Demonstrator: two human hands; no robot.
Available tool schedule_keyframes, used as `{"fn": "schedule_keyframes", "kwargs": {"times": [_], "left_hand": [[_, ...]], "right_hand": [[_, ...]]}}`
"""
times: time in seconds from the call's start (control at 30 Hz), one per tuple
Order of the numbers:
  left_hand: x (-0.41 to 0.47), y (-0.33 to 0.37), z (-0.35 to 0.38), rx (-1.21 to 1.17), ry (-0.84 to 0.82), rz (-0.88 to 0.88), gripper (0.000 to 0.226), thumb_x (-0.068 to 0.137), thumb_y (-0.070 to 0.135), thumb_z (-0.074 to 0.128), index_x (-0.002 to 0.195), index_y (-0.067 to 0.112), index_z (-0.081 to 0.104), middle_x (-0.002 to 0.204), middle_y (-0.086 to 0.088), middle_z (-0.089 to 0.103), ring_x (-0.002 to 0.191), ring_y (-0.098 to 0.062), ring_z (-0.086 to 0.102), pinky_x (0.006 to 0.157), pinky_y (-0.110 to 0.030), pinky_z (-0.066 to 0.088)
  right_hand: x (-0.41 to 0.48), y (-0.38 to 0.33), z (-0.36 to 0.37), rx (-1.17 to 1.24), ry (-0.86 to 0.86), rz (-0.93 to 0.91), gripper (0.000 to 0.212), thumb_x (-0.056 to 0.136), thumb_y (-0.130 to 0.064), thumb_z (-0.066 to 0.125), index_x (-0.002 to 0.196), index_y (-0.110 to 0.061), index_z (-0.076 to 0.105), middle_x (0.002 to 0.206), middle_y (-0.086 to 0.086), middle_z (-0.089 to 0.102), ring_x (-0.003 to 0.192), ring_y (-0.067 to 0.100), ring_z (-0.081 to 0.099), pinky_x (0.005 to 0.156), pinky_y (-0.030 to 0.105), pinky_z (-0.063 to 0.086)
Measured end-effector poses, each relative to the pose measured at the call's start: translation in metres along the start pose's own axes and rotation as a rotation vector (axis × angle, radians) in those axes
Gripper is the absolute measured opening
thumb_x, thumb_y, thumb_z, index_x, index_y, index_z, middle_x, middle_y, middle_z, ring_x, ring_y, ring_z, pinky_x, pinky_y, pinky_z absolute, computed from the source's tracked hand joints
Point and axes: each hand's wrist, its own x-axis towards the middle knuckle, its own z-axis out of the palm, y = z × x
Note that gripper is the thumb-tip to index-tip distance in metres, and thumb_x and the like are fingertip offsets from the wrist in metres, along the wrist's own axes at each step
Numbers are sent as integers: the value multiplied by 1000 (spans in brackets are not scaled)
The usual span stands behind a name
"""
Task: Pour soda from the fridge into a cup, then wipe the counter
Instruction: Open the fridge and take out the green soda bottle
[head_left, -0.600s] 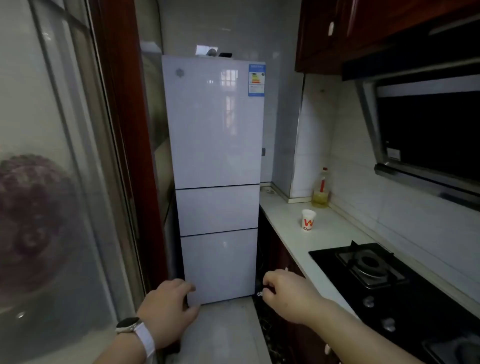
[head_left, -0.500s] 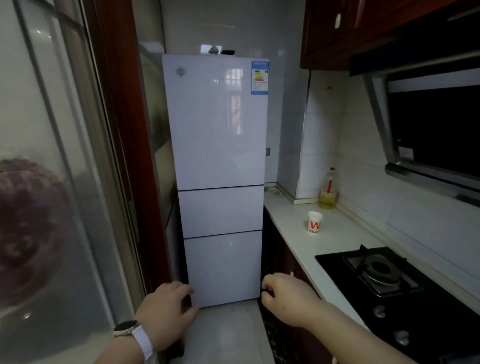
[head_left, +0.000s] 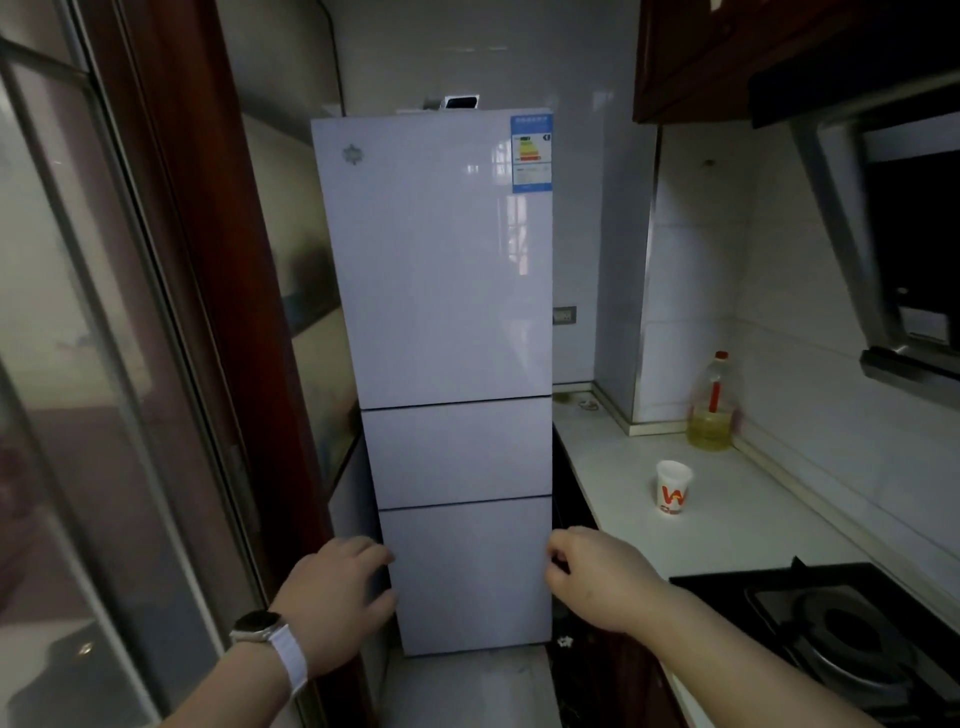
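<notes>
Narrow kitchen ahead of you: the white fridge (head_left: 447, 312) stands with all three doors shut. The cup (head_left: 673, 488) sits upright on the surface (head_left: 737, 525) to its right, near an oil bottle (head_left: 712, 405). Your left hand (head_left: 332, 603) and right hand (head_left: 597, 577) are held out toward the fridge, fingers (head_left: 371, 551) loosely curled, holding nothing.

Tiled corner: oil bottle (head_left: 711, 410); lower right: gas stove (head_left: 841, 639); above it: range hood (head_left: 883, 234).
</notes>
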Motion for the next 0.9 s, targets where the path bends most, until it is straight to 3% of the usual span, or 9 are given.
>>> {"fn": "schedule_keyframes", "kwargs": {"times": [0.2,0.5,0.63,0.73,0.83,0.9], "left_hand": [[39,-1,4,16,0,-35,49,91,57,43,136,36,47,139,13,48,126,-10,45,101,-28,40],[121,-43,49,-26,-4,-68,50,90,57,47,135,35,48,135,12,52,121,-9,48,95,-25,42],[176,-75,68,-62,-11,-37,51,91,58,45,137,35,46,140,14,48,125,-7,46,100,-24,41],[218,-106,79,-103,-31,-6,63,84,66,39,138,34,46,141,14,47,127,-9,45,103,-27,40],[254,-136,88,-178,-43,2,87,64,74,19,135,33,50,137,14,49,127,-10,47,103,-30,41],[277,-158,92,-209,-35,12,87,63,74,17,131,34,53,134,15,51,126,-11,47,103,-31,41]], "right_hand": [[36,16,2,-33,10,-71,30,94,-39,43,113,-21,58,110,-1,58,99,20,57,80,33,45],[121,19,30,-80,-22,-105,40,96,-45,42,126,-22,55,121,0,55,111,21,53,90,34,45],[174,22,45,-78,-51,-76,41,98,-46,42,129,-22,53,122,-1,55,109,18,52,86,31,44],[227,16,50,-92,-48,-62,40,97,-45,43,128,-23,54,124,-2,55,112,18,52,88,30,44],[278,3,55,-93,-63,-45,40,96,-47,43,128,-24,54,123,-4,54,111,16,53,88,29,44],[309,-8,60,-97,-80,-44,40,96,-48,42,127,-25,54,122,-4,54,110,17,53,88,29,45]]}}
